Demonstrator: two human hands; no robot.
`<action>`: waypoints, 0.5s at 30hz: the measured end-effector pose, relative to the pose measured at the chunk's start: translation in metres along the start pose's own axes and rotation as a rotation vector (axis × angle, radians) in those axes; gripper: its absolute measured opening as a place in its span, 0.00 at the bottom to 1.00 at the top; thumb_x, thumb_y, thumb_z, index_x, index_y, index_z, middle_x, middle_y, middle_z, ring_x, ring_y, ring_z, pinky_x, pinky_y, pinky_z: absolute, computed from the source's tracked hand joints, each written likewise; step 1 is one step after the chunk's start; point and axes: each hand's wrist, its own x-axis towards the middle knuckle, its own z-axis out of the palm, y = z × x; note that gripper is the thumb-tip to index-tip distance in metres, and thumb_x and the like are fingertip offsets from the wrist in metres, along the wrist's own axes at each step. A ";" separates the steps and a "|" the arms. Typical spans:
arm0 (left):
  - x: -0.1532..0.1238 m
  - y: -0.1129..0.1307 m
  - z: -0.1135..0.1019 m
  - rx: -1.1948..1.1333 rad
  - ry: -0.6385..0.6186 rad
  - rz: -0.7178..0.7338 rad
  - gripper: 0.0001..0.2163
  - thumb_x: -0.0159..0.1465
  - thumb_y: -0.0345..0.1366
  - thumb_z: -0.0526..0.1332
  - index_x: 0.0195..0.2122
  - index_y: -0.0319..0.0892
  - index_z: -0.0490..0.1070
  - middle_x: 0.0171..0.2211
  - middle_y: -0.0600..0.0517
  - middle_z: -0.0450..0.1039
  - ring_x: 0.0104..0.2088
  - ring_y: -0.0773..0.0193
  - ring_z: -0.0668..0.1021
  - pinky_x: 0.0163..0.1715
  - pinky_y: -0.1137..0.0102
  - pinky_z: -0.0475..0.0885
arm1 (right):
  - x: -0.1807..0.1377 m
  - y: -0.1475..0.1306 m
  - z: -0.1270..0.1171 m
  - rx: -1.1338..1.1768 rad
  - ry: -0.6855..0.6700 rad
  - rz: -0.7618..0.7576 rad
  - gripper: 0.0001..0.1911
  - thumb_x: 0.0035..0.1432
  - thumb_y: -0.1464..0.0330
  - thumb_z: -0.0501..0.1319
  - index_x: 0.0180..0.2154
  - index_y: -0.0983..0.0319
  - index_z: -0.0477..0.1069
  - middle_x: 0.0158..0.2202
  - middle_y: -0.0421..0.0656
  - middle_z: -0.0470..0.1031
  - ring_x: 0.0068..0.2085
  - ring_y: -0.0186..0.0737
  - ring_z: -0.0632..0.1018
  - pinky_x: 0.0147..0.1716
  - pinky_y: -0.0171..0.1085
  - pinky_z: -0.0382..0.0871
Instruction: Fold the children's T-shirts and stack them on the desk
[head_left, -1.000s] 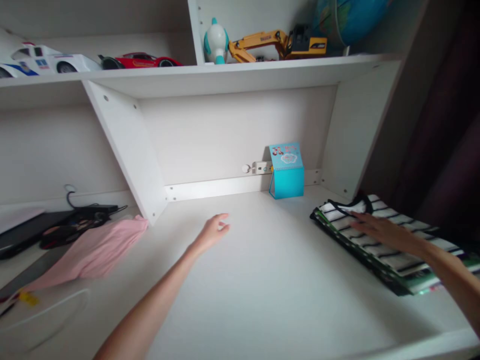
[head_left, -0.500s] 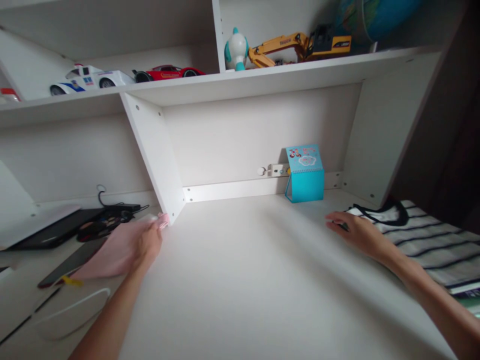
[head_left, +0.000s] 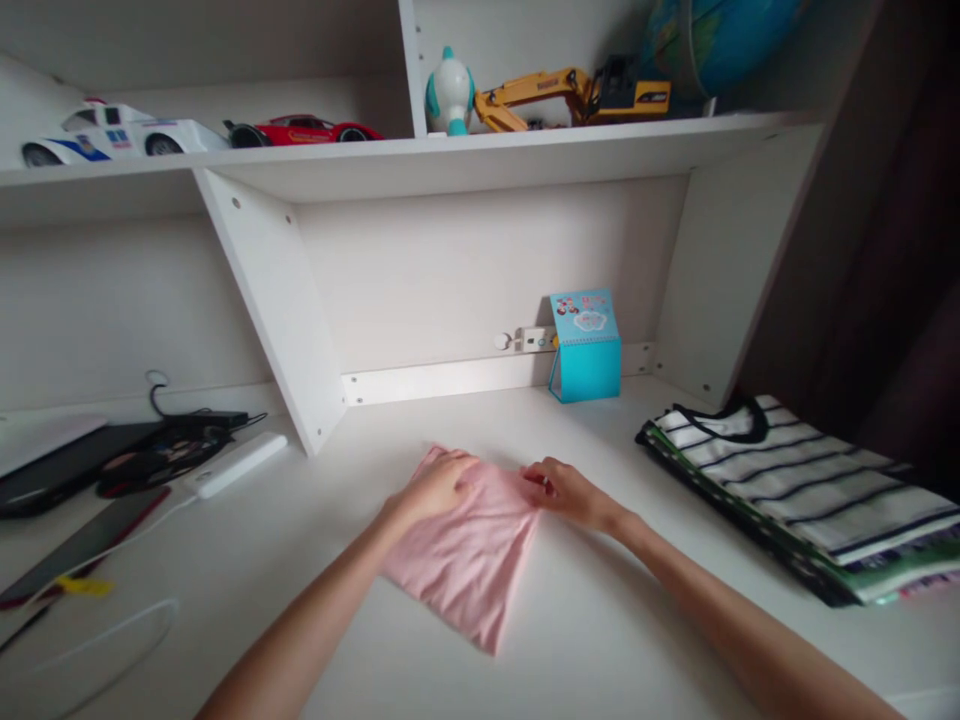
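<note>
A folded pink cloth point(head_left: 469, 555) lies on the white desk point(head_left: 600, 620) in front of me. My left hand point(head_left: 435, 487) rests on its upper left part, fingers curled onto the fabric. At the cloth's upper right edge my right hand point(head_left: 564, 492) pinches the fabric. The two hands are close together.
A folded black-and-white striped shirt point(head_left: 795, 485) lies on a stack at the right. A small blue calendar point(head_left: 585, 345) stands at the back. At the left are a white power bank point(head_left: 236, 464), cables, a phone point(head_left: 82, 545) and a laptop. Toy cars and an excavator sit on the shelf above.
My left hand took the pink cloth from the left and brought it to the middle of the desk. My right hand left the striped shirt and came onto the cloth.
</note>
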 end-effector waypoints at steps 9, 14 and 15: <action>0.012 -0.008 -0.014 0.104 0.026 0.045 0.10 0.57 0.27 0.54 0.33 0.42 0.75 0.34 0.50 0.73 0.37 0.63 0.72 0.43 0.71 0.63 | -0.010 -0.024 -0.007 -0.187 0.104 -0.068 0.12 0.58 0.75 0.49 0.34 0.61 0.71 0.33 0.44 0.71 0.36 0.37 0.72 0.34 0.33 0.61; -0.032 0.063 -0.067 0.052 -0.079 0.141 0.13 0.63 0.32 0.48 0.29 0.43 0.72 0.27 0.52 0.71 0.29 0.66 0.70 0.34 0.72 0.62 | -0.040 -0.057 -0.057 0.056 0.116 -0.246 0.10 0.60 0.70 0.48 0.34 0.60 0.67 0.35 0.44 0.71 0.38 0.38 0.72 0.38 0.35 0.64; -0.046 0.078 -0.077 0.037 -0.114 0.154 0.15 0.64 0.33 0.46 0.28 0.44 0.71 0.26 0.52 0.70 0.27 0.66 0.70 0.32 0.71 0.62 | -0.053 -0.067 -0.069 0.126 0.086 -0.292 0.10 0.61 0.69 0.47 0.35 0.59 0.66 0.36 0.44 0.71 0.39 0.37 0.72 0.40 0.35 0.65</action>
